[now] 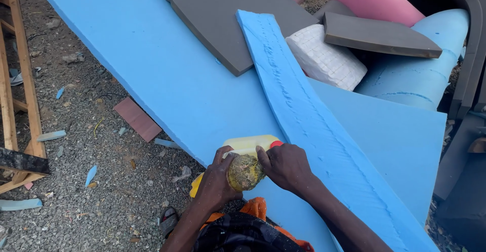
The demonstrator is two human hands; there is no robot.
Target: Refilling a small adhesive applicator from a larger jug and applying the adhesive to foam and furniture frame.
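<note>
Seen from above, the left hand [215, 181] and right hand [286, 166] both grip a yellow plastic jug with a red cap [248, 153], fingers [220, 157] clamped around it, at the near edge of a large blue foam sheet [167, 70]. A long blue foam strip [304, 115] lies just beside the right hand. Grey foam slabs [223, 14] rest farther back, gravel ground [91, 181] at left.

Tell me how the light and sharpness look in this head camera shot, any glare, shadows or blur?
Head view: even, soft daylight, no hard shadows; the big blue foam sheet looks bright but not glaring. The left hand, right hand and yellow container are sharp. Straight foam edges bow slightly toward the frame's corners, a wide-lens effect.
</note>
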